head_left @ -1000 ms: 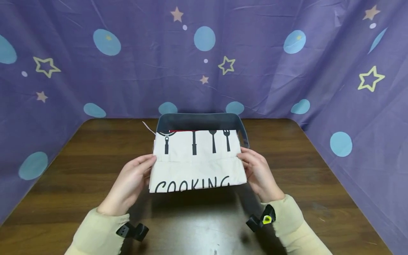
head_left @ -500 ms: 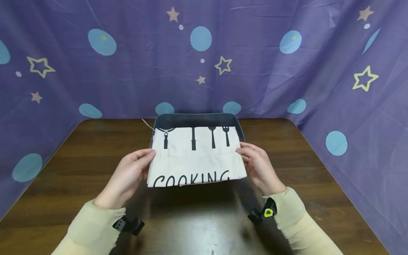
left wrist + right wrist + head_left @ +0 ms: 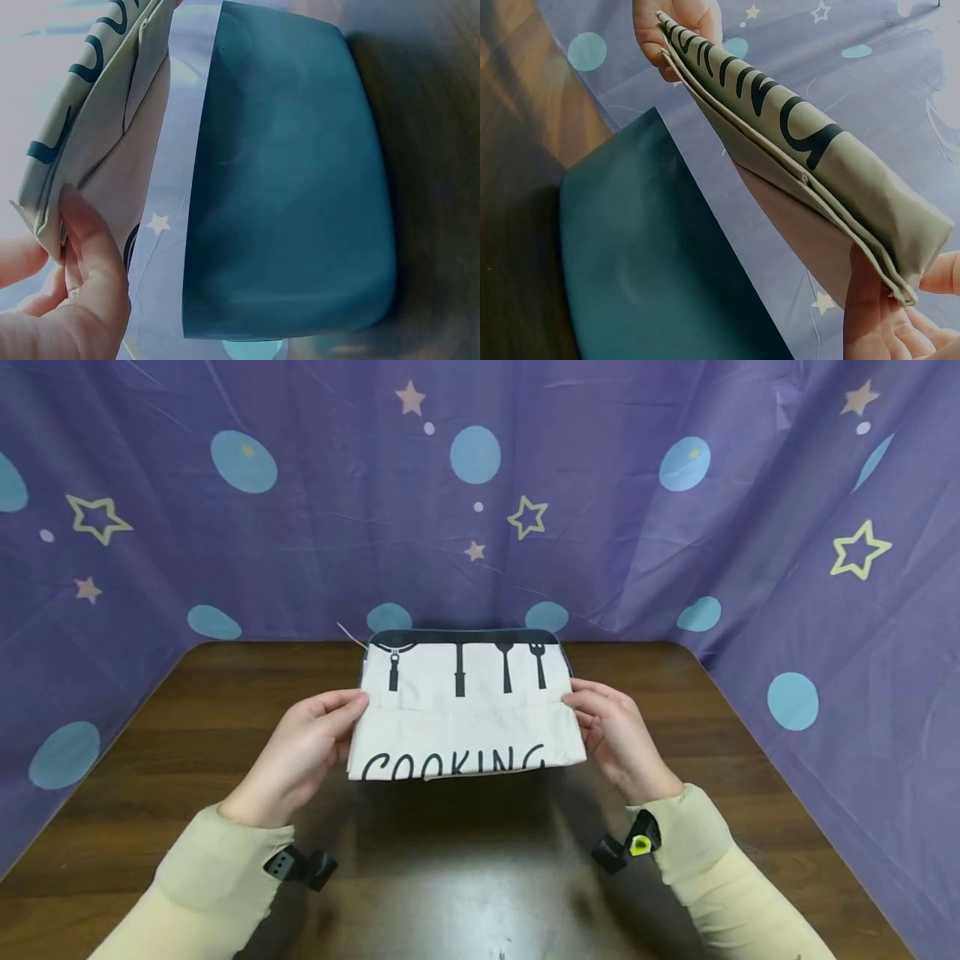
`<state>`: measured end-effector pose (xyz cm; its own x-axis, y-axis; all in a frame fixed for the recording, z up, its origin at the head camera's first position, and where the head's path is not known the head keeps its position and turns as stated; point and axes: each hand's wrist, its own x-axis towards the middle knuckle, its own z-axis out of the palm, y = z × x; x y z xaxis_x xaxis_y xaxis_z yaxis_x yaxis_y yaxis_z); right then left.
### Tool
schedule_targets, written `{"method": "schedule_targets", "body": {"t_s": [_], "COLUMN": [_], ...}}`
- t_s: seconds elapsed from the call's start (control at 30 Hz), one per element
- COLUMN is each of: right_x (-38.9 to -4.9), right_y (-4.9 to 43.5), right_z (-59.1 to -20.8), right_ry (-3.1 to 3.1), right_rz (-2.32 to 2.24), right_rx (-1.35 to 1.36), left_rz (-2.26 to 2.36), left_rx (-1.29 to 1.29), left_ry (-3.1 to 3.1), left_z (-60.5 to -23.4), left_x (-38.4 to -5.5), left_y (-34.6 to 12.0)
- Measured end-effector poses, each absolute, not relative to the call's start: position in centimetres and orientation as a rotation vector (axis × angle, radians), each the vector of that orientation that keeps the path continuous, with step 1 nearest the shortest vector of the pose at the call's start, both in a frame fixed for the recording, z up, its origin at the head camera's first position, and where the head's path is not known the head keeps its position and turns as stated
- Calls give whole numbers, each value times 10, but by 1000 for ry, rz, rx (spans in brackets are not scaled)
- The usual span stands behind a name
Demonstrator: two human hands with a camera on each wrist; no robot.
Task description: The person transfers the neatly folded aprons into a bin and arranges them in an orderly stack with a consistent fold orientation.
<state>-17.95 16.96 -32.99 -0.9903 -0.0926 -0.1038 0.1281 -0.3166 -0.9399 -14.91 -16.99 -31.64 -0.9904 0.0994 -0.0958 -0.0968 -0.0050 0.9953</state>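
A folded white apron (image 3: 465, 727) printed with dark utensils and the word COOKING is held level between both hands. My left hand (image 3: 303, 747) pinches its left edge, thumb on top. At the right edge, my right hand (image 3: 618, 739) pinches it in the same way. Both wrist views show stacked layers of the apron (image 3: 780, 161) between thumb and fingers. Behind and below it stands a dark blue-green bin (image 3: 289, 180), apart from the cloth in the left wrist view. In the head view the apron hides most of the bin (image 3: 480, 637), and its contents are out of sight.
The bin stands on a brown wooden table (image 3: 480, 877) near its far edge. A purple curtain (image 3: 585, 527) with stars and blue spots hangs behind and at the sides. A thin white string (image 3: 351, 634) sticks out at the apron's far left corner.
Both hands have raised the apron and moved it away from me, so it covers more of the bin in the head view. Their grip on its edges stays the same.
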Motion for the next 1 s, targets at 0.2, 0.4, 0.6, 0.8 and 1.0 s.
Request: {"method": "schedule_targets", "body": {"t_s": [0.2, 0.4, 0.6, 0.8, 1.0], "right_x": [-181, -184, -188, -194, -200], "right_y": [167, 168, 167, 166, 166], "right_z": [-326, -322, -316, -313, -308], "right_ry": [1770, 1777, 1787, 1778, 1845], "right_rz": [-2416, -2432, -2433, -2414, -2353], "right_rx": [18, 13, -4, -9, 27], "left_rz": [2158, 2161, 2131, 2076, 2057], "left_rx": [26, 56, 76, 56, 63], "left_ry": [2107, 2105, 2134, 2174, 2186], "left_z": [-313, -310, -304, -301, -298], "left_x": [-152, -158, -165, -172, -178], "left_y": [-174, -175, -177, -180, -180]}}
